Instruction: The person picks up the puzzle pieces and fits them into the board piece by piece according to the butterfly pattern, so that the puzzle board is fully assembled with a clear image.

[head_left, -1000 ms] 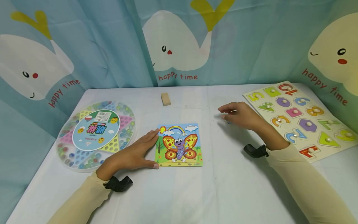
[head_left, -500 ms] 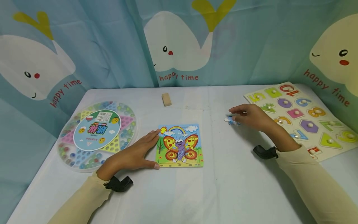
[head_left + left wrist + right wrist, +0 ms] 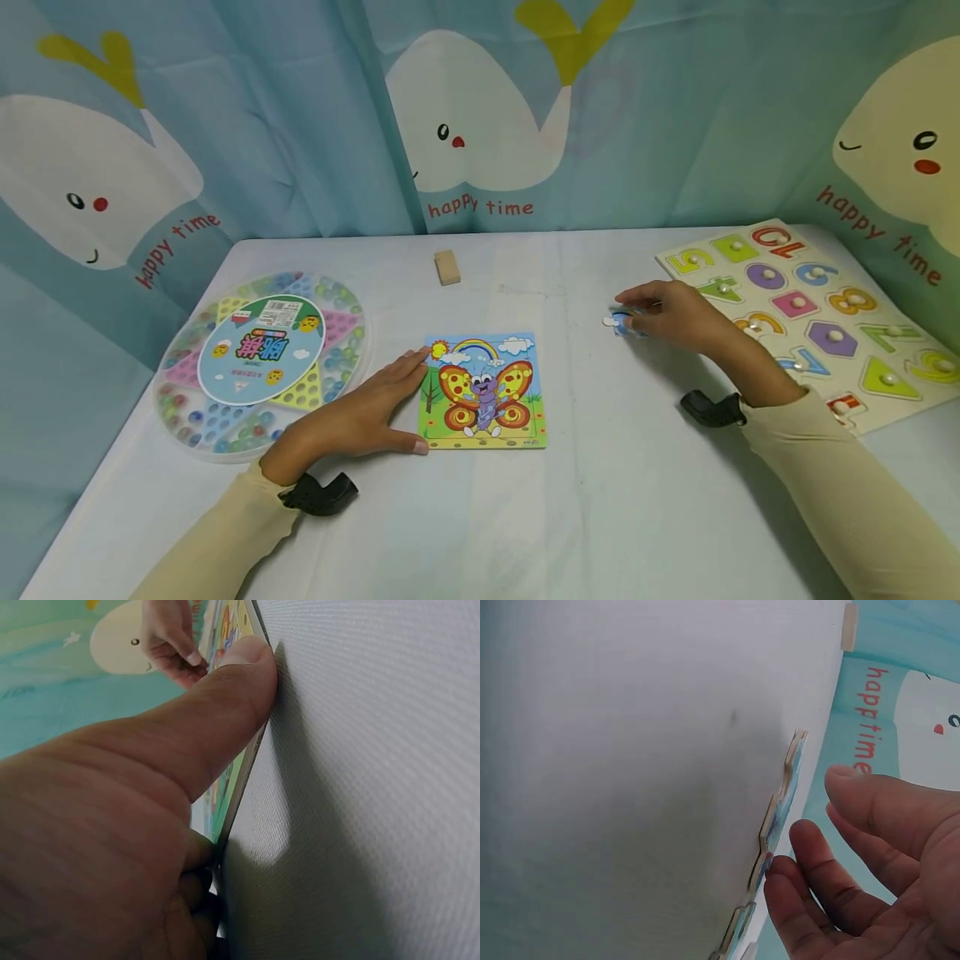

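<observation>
A square butterfly jigsaw puzzle (image 3: pixel 486 396) lies flat at the middle of the table. My left hand (image 3: pixel 367 408) rests along its left side, thumb at the lower left corner and fingertips at the upper left. The left wrist view shows the thumb (image 3: pixel 225 705) lying over the puzzle's edge. Farther right, my right hand (image 3: pixel 675 318) hovers low over blue jigsaw pieces (image 3: pixel 619 322), partly covering them. In the right wrist view the pieces (image 3: pixel 780 802) lie flat on the cloth. The thumb there stands apart from the bent fingers, whose tips are right at the pieces' edge.
A round Chinese checkers set (image 3: pixel 345 367) with marbles stands left, beside my left forearm. A number-and-shape peg board (image 3: pixel 926 333) lies right, partly behind my right wrist. A small wooden block (image 3: pixel 447 267) sits near the back edge, before the whale-print curtain (image 3: pixel 300 125).
My right hand has shifted right and slightly down toward the peg board, bringing the blue jigsaw pieces under it into fuller view. My left hand stays at the puzzle.
</observation>
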### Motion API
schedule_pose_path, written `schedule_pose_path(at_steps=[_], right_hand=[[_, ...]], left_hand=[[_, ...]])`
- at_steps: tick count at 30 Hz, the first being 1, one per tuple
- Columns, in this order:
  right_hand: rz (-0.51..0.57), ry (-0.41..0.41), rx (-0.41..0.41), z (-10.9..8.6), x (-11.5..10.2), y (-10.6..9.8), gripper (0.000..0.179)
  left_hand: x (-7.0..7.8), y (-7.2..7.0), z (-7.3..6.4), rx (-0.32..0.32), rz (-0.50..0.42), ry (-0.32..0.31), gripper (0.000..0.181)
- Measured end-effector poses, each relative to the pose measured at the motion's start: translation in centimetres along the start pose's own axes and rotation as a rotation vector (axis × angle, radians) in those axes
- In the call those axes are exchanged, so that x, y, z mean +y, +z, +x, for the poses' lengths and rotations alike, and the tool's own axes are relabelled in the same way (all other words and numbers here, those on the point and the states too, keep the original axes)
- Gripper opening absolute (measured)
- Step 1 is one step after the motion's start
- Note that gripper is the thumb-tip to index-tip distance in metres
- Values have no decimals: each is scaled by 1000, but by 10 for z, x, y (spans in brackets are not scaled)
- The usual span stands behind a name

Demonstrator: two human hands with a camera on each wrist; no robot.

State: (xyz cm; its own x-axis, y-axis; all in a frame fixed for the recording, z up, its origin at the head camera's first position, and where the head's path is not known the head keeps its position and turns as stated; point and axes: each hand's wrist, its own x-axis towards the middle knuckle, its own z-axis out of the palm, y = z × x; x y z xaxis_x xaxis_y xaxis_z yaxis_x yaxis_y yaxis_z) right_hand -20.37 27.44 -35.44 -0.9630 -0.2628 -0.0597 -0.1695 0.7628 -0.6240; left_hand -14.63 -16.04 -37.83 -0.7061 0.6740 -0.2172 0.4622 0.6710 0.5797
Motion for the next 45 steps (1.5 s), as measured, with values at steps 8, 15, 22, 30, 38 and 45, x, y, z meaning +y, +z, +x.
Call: schedule_pose_path(at_steps=[8, 15, 22, 30, 38, 45], right_hand=[[0, -15, -4, 1, 0, 2, 37], [-16, -33, -19, 3, -2, 3, 39], [-58, -27, -39, 5, -6, 6, 41], [-157, -33, -40, 4, -9, 7, 42], [-180, -38, -46, 4, -9, 8, 33], [-173, 13, -39, 4, -12, 9, 36]], left_hand=[[0, 0, -1, 0, 0, -2, 106], [1, 0, -1, -2, 1, -9, 107], [2, -1, -2, -4, -1, -29, 107], [1, 0, -1, -5, 8, -18, 107], [1, 1, 0, -1, 7, -24, 107], [2, 1, -1, -2, 8, -25, 107]])
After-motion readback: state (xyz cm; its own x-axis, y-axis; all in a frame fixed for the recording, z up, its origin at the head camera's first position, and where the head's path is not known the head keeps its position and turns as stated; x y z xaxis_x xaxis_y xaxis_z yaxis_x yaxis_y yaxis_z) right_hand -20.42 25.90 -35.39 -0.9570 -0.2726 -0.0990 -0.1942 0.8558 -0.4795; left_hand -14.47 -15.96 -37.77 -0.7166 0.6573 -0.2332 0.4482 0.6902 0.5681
